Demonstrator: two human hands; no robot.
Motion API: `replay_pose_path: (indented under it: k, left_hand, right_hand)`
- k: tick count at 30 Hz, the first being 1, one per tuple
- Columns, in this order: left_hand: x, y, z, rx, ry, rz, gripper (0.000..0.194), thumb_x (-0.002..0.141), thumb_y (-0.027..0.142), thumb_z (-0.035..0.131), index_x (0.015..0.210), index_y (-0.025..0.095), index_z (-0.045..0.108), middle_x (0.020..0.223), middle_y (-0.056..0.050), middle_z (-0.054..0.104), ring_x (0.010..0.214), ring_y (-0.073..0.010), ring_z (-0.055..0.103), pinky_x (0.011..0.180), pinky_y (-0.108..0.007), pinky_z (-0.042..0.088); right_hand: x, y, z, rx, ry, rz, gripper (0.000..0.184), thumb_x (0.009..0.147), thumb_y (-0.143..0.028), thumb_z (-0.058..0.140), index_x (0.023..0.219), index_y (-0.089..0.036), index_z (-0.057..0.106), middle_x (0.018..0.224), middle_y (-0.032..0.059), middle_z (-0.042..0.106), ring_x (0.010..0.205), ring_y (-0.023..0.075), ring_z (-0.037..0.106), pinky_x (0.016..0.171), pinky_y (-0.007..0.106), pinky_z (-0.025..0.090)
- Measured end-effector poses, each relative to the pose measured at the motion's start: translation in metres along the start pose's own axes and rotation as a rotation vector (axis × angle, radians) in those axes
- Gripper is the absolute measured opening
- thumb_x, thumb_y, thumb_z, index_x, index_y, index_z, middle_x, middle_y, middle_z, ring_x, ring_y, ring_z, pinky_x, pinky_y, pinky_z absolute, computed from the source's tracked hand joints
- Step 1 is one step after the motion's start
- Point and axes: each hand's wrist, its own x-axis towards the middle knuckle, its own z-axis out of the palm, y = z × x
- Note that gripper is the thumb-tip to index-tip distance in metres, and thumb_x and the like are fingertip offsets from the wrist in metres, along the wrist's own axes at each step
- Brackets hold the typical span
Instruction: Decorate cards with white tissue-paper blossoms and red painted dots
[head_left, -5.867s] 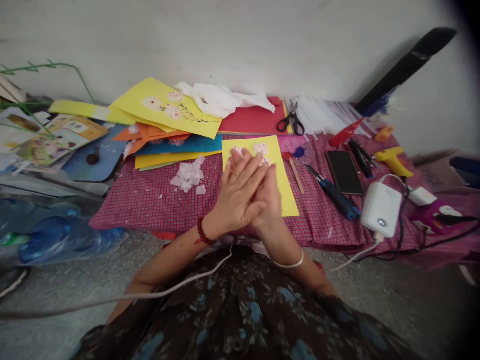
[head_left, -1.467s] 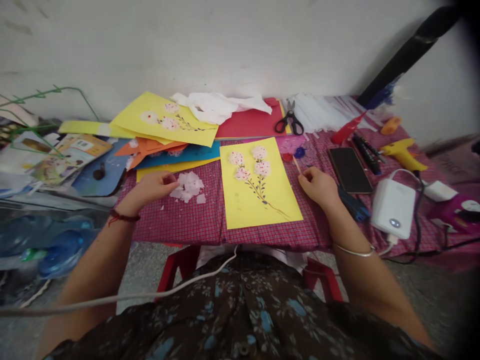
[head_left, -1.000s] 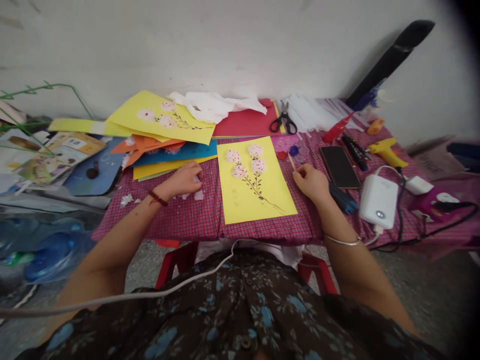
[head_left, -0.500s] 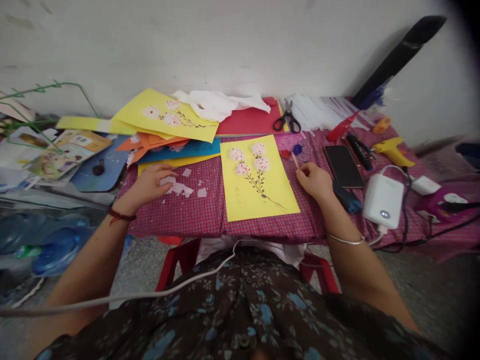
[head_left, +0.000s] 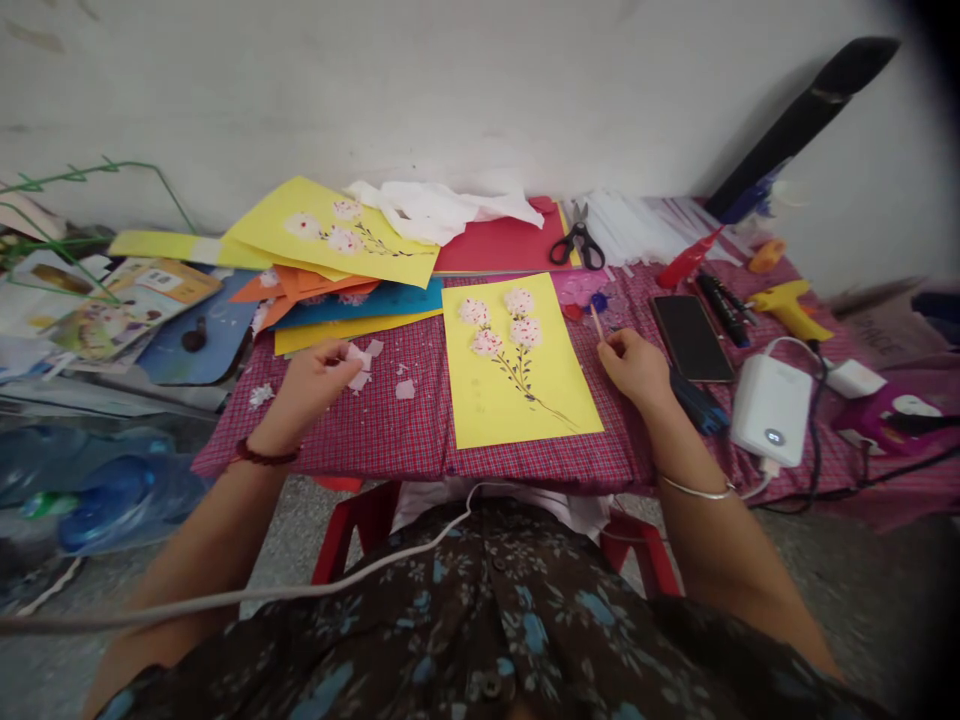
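Note:
My left hand [head_left: 319, 388] is closed at the left of the table, its fingertips pinching pale pink paper scraps [head_left: 360, 366]. One more scrap [head_left: 405, 389] lies to its right, with small bits around it. A yellow card [head_left: 519, 385] with pink-white flowers and a dark painted stem lies flat between my hands. Just right of the card, my right hand [head_left: 634, 365] is closed on a thin stick [head_left: 596, 320], which points up and away. Near the stick's tip sits a small blue paint blob [head_left: 598, 301].
Black-handled scissors [head_left: 577, 243] lie at the back beside red paper [head_left: 495, 245]. Another flower card [head_left: 337, 232] rests on coloured sheets at the left. A phone [head_left: 690, 338], white power bank [head_left: 771, 405] and yellow glue gun [head_left: 791, 308] are at the right. A white cable [head_left: 360, 580] crosses before me.
My left hand has closed from spread fingers and pinches the scraps, its wrist shifted right. A crumpled white bit shows on the cloth behind it. The right hand stays nearly still.

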Motion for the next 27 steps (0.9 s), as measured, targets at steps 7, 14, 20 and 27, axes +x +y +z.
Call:
replay_pose_path:
  k: [7,14,20,27]
  left_hand:
    - [-0.018,0.040,0.016,-0.740,-0.099,-0.316,0.017,0.065,0.029,0.080,0.071,0.018,0.068,0.072,-0.002,0.068,0.056,-0.0101,0.057,0.050,-0.022,0.044]
    - [-0.016,0.051,0.048,-0.790,0.000,-0.202,0.021,0.063,0.029,0.084,0.071,0.017,0.069,0.062,0.000,0.067,0.051,-0.0102,0.060,0.052,-0.022,0.048]
    - [-0.025,0.043,0.033,-0.896,0.076,-0.229,0.025,0.058,0.024,0.085,0.074,0.017,0.067,0.065,0.002,0.068,0.053,-0.0096,0.061,0.055,-0.022,0.051]
    - [-0.030,0.022,0.017,-0.909,0.119,-0.220,0.023,0.061,0.023,0.083,0.078,0.016,0.070,0.071,0.001,0.069,0.056,-0.0092,0.062,0.058,-0.022,0.052]
  right_hand:
    - [-0.025,-0.081,-0.018,0.840,0.007,0.035,0.010,0.079,-0.030,0.052,0.084,-0.026,0.045,0.060,-0.0057,0.038,0.047,0.0115,0.029,0.046,0.027,0.025]
    - [-0.065,-0.215,0.027,0.956,-0.475,-0.370,0.016,0.081,-0.038,0.060,0.088,-0.024,0.056,0.063,-0.0060,0.044,0.058,0.0123,0.039,0.056,0.027,0.031]
    - [-0.072,-0.250,0.054,1.101,-0.524,-0.276,0.021,0.079,-0.038,0.061,0.070,-0.023,0.050,0.059,-0.0066,0.041,0.053,0.0098,0.034,0.053,0.026,0.027]
    - [-0.078,-0.274,0.069,1.228,-0.677,-0.173,0.026,0.075,-0.044,0.068,0.083,-0.023,0.056,0.061,-0.0076,0.047,0.050,0.0083,0.034,0.046,0.024,0.022]
